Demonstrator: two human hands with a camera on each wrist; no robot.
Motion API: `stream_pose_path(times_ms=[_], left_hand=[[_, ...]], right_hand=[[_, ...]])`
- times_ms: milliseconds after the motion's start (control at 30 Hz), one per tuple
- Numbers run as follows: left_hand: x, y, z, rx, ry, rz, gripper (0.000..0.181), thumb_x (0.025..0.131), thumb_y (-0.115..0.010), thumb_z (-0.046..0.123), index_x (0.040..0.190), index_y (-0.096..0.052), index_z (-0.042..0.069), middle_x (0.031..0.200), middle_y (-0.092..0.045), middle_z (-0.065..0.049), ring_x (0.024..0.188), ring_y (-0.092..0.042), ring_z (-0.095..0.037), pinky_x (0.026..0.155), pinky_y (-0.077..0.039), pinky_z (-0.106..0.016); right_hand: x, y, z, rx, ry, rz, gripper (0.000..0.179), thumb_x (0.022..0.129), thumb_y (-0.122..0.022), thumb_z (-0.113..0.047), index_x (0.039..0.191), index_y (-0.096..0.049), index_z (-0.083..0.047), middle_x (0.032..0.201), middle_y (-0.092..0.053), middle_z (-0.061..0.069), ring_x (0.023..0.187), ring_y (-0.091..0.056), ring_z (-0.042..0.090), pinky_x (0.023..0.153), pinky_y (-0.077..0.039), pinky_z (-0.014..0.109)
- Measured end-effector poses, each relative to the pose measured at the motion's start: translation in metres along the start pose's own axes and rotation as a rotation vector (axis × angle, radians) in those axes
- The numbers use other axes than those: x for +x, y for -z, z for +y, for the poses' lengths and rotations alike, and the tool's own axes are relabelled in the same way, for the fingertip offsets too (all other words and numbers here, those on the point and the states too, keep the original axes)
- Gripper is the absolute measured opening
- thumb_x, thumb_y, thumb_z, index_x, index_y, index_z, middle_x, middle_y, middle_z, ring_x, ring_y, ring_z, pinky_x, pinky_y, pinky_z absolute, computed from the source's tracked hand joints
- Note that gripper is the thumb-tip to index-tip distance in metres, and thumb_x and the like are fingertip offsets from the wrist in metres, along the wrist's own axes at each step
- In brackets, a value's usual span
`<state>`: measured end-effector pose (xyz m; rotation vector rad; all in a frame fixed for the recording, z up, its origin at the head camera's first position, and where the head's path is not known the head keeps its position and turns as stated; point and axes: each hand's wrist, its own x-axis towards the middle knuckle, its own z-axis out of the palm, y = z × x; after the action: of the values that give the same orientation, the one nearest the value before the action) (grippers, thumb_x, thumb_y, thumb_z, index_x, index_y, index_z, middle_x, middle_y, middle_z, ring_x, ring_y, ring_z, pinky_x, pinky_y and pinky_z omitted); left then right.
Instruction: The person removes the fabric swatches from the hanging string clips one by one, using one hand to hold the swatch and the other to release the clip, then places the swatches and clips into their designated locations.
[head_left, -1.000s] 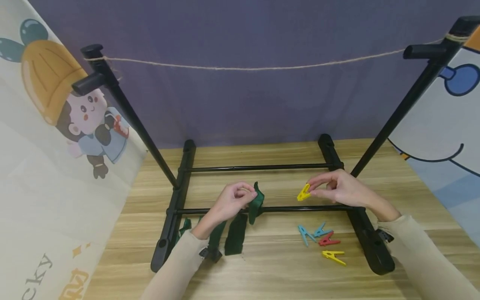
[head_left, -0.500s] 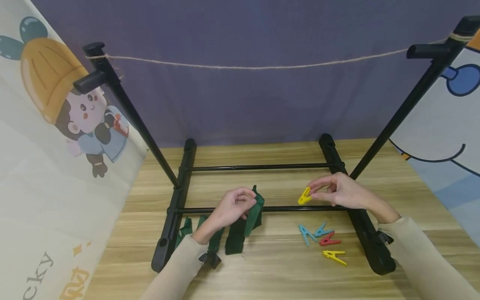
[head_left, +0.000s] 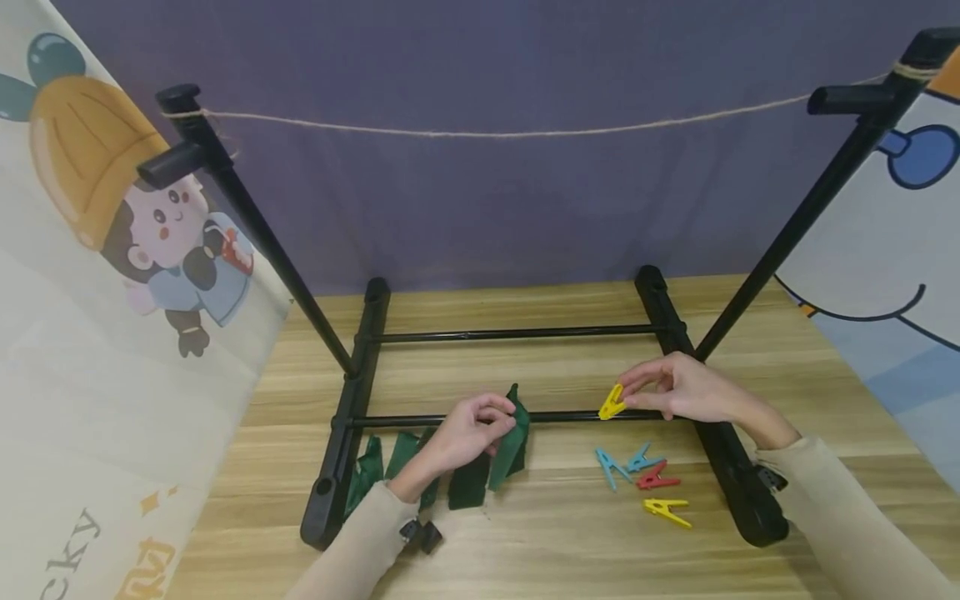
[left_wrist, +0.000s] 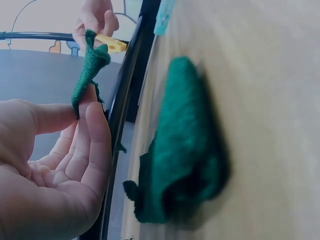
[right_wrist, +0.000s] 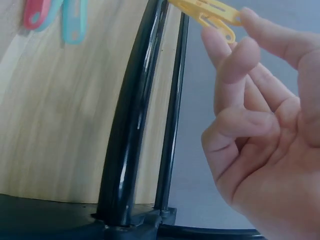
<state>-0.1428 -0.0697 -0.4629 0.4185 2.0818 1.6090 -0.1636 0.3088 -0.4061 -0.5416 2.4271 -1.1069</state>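
My left hand (head_left: 468, 433) pinches the top of a small dark green cloth strip (head_left: 512, 450) between thumb and fingers, and the strip hangs down near the rack's front bar. Off to its right, my right hand (head_left: 686, 387) holds a yellow clothespin (head_left: 612, 403) by one end. In the right wrist view, thumb and fingertips pinch the handles of that clothespin (right_wrist: 207, 12). From the left wrist, the cloth (left_wrist: 91, 67) appears folded over at its top, with the clothespin (left_wrist: 114, 45) behind it. A gap separates the two hands in the head view.
A black rack (head_left: 360, 333) stands on the wooden table, with a twine line (head_left: 495, 134) strung between its posts. More green cloth pieces (head_left: 365, 475) lie around my left forearm. Blue clothespins (head_left: 613, 468), a red one (head_left: 657, 477) and another yellow one (head_left: 667, 511) lie at right.
Both hands have lowered slightly toward me, still holding the cloth and the clothespin. The cloth strip has turned and now hangs wider. The clothespins on the table have not moved.
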Motion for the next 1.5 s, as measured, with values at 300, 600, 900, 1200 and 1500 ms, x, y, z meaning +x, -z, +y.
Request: stream_pose_path(times_ms=[300,600,900,1200,1500], left_hand=[[-0.007,-0.011,-0.004,0.035,-0.014,-0.021,0.022,0.107,-0.065,0.014,0.124,-0.069,0.002,0.096,-0.077,-0.011,0.067,-0.065,-0.012,0.064,-0.057,-0.027],[-0.010,-0.015,-0.006,0.046,0.018,-0.018,0.020,0.105,-0.068,0.017,0.118,-0.071,0.002,0.094,-0.078,-0.009,0.067,-0.068,-0.012,0.062,-0.060,-0.026],[-0.011,-0.012,-0.010,0.085,0.031,-0.049,0.016,0.104,-0.069,0.016,0.112,-0.072,0.003,0.098,-0.076,-0.007,0.071,-0.070,-0.012,0.062,-0.060,-0.027],[-0.013,-0.010,-0.012,0.149,0.045,-0.087,0.010,0.103,-0.071,0.014,0.106,-0.074,0.005,0.092,-0.074,-0.004,0.070,-0.067,-0.011,0.060,-0.058,-0.025],[-0.015,-0.010,-0.012,0.185,0.074,-0.090,0.007,0.102,-0.070,0.011,0.104,-0.074,0.006,0.084,-0.072,-0.001,0.066,-0.065,-0.009,0.056,-0.056,-0.022]], right_hand=[[-0.003,-0.009,0.009,0.069,-0.018,-0.100,0.040,0.101,-0.076,-0.021,0.131,-0.071,0.005,0.113,-0.080,0.012,0.052,-0.059,0.017,0.050,-0.050,0.028],[-0.007,-0.011,0.012,0.048,-0.061,-0.122,0.038,0.101,-0.076,-0.026,0.129,-0.073,-0.001,0.112,-0.079,0.009,0.046,-0.046,0.007,0.046,-0.045,0.026],[-0.013,-0.012,0.017,0.041,-0.079,-0.122,0.042,0.099,-0.078,-0.026,0.132,-0.072,0.000,0.103,-0.077,0.004,0.046,-0.044,0.003,0.045,-0.043,0.024],[-0.016,-0.012,0.021,0.019,-0.038,-0.100,0.036,0.094,-0.083,-0.022,0.123,-0.077,-0.002,0.084,-0.070,-0.002,0.058,-0.044,0.001,0.052,-0.037,0.021],[-0.018,-0.012,0.023,-0.015,-0.041,-0.128,0.034,0.091,-0.084,-0.021,0.119,-0.079,-0.001,0.071,-0.063,-0.006,0.053,-0.042,-0.001,0.049,-0.033,0.019]])
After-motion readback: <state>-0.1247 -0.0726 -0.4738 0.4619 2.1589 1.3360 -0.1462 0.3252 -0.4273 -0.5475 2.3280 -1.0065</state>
